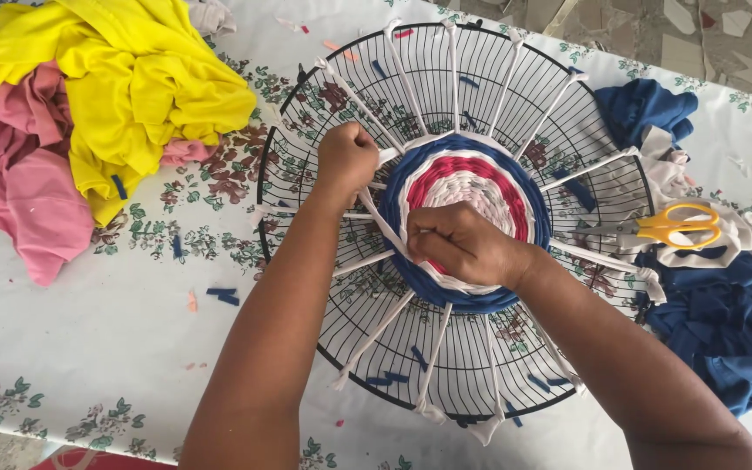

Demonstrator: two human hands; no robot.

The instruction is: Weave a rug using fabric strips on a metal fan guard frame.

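a floral cloth [89, 348] covers the table, with tiled floor past its far edge. the left hand [347, 161] is clenched on a white strip [386, 157]. just right, the right hand [463, 245] pinches a strip over the round weave [472, 178] on the wire grille [446, 78]; its fingertips are hidden. scissors [676, 226] lie further right on blue scraps [724, 322].

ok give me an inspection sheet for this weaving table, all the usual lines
surface: table under a white floral cloth, scattered with small fabric snips
job's things: round black wire grille strung with white strips; woven disc in white, red and blue at its centre
clutter: yellow cloth on pink cloth; blue fabric pile; yellow scissors
grippers: left hand fisted on a white strip; right hand pinching at the disc
cables: nothing seen
surroundings: stone-patterned floor
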